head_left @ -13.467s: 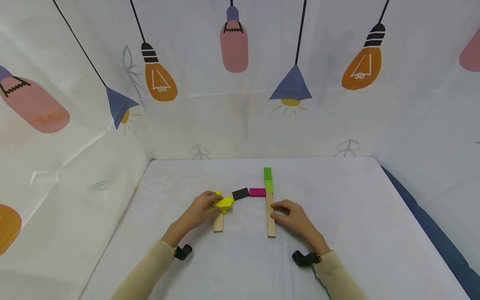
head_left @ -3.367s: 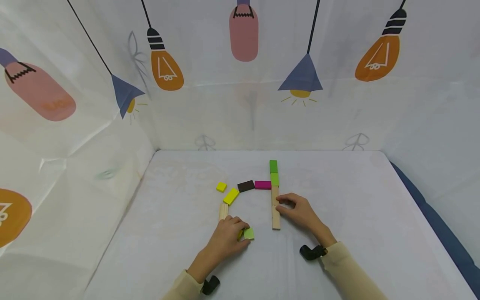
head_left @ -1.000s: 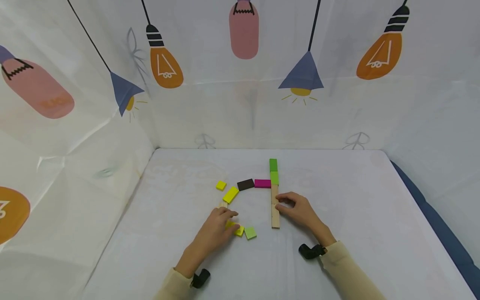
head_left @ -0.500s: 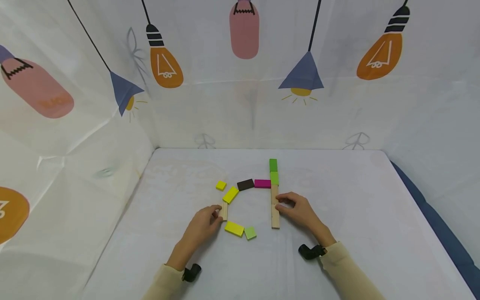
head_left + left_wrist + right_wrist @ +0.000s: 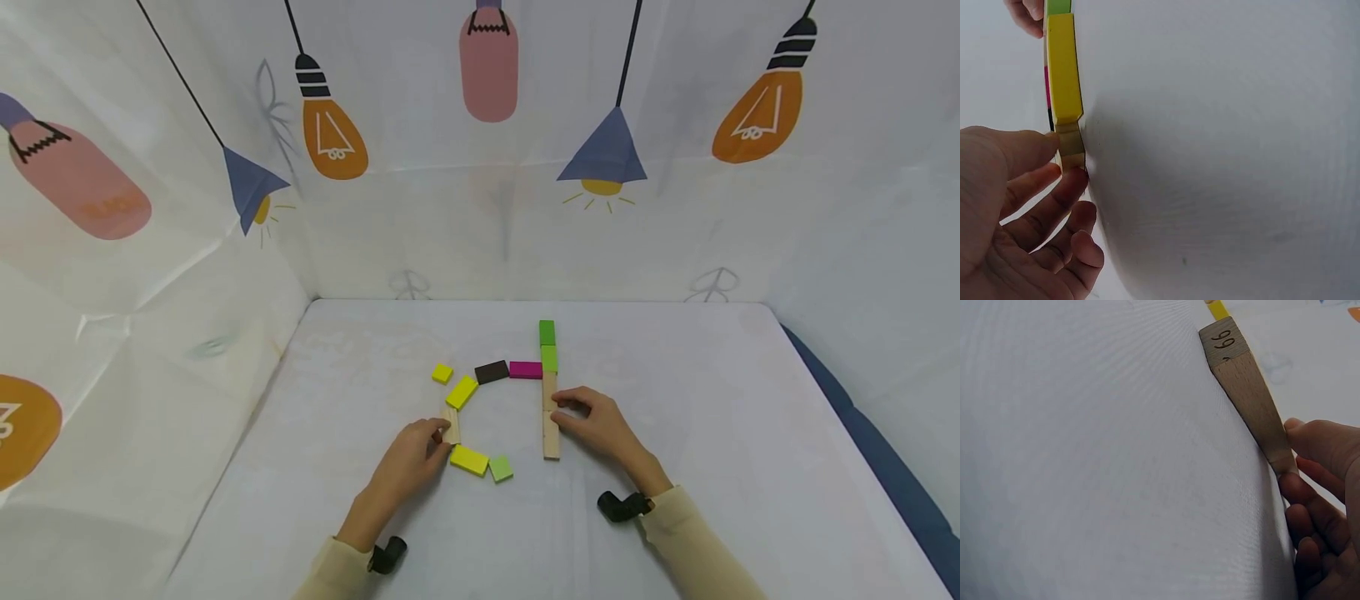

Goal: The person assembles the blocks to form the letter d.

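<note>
In the head view, wooden and coloured building blocks lie on the white table. My left hand pinches a short plain wooden block at the left of the layout, thumb near its lower end. A yellow block slants from that end toward a light green block. Above it lies another yellow block, then a black block and a magenta block. My right hand rests its thumb and fingertips against the right side of two end-to-end plain wooden blocks.
Two green blocks continue the wooden column upward. A small yellow block lies apart at the upper left. A white sheet printed with lamps and bulbs stands behind the table. Each wrist wears a black camera.
My left hand left the lower yellow block and moved to the wooden block on the left, shifting it slightly right. Earlier it was at the upper yellow block. My right hand stays by the column.
</note>
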Motion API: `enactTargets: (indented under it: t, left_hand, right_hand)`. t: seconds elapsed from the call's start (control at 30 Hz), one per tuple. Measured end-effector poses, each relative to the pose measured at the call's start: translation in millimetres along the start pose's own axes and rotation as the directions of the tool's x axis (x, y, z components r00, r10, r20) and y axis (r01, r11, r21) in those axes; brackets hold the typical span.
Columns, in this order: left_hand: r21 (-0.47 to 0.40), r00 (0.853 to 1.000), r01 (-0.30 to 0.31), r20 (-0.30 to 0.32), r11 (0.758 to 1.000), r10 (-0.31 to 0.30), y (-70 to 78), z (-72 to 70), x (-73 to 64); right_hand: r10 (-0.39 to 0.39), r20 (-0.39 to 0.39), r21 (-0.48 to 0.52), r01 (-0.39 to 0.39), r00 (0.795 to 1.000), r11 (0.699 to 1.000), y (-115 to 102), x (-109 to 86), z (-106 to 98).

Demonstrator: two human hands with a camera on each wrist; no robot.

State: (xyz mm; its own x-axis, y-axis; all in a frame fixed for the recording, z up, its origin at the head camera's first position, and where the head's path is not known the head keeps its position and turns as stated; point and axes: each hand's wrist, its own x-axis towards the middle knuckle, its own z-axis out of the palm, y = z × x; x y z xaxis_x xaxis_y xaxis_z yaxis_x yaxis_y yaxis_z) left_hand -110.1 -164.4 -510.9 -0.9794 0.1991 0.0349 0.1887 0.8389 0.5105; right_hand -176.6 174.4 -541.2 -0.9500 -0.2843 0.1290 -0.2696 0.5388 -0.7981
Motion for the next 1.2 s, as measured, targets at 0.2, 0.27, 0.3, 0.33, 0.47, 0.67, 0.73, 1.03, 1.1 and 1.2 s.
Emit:
enactTargets:
  t: [0.2, 0.27, 0.3, 0.33, 0.47, 0.67, 0.73, 1.03, 1.1, 1.2]
  left_hand:
    - [-0.046, 0.999, 0.033, 0.005, 0.998, -0.032, -7.2, -9.7, 7.7]
    - [-0.078, 0.999, 0.036, -0.009, 0.996, -0.037, -12.9, -13.2, 13.3]
    - [-0.092, 0.999, 0.037, -0.018, 0.995, -0.039, -15.8, -14.7, 16.6]
    - [-0.1, 0.999, 0.036, -0.027, 0.994, -0.039, -18.9, -15.9, 20.2]
    - [-0.135, 0.996, 0.053, -0.059, 0.99, -0.061, -28.3, -17.7, 35.6]
    - [-0.165, 0.99, 0.107, -0.076, 0.981, -0.12, -29.6, -17.9, 56.5]
    - [-0.168, 0.986, 0.133, -0.078, 0.977, -0.147, -28.3, -17.7, 60.7]
    - [-0.157, 0.976, 0.184, -0.088, 0.97, -0.199, -27.2, -16.2, 75.9]
    - [-0.149, 0.978, 0.174, -0.087, 0.974, -0.188, -26.9, -16.7, 77.7]
    - [-0.137, 0.98, 0.173, -0.08, 0.975, -0.185, -26.6, -16.7, 80.4]
  right_hand:
    - [0.001, 0.0, 0.001, -0.001, 1.0, 1.0, -1, 0.0, 0]
    - [0.004, 0.004, 0.0, -0.004, 1.0, 1.0, -1, -0.2, 1]
    - [0.006, 0.006, 0.0, -0.006, 1.0, 1.0, -1, -0.3, 1]
    - [0.007, 0.008, 0.002, -0.007, 1.0, 1.0, -2, -0.2, 1]
    - [0.005, 0.014, 0.001, -0.005, 1.0, 1.0, -3, 0.2, 0]
    - [0.024, 0.017, 0.012, -0.024, 1.0, 1.0, -4, 1.4, -2]
    - [0.026, 0.024, 0.007, -0.026, 0.999, 1.0, -3, 1.1, -2]
    - [0.02, 0.025, 0.013, -0.02, 0.999, 1.0, -4, -0.4, -3]
    - [0.013, 0.023, 0.013, -0.014, 1.0, 1.0, -3, -0.1, -3]
    - [0.01, 0.023, 0.014, -0.01, 1.0, 1.0, -3, 0.1, -3]
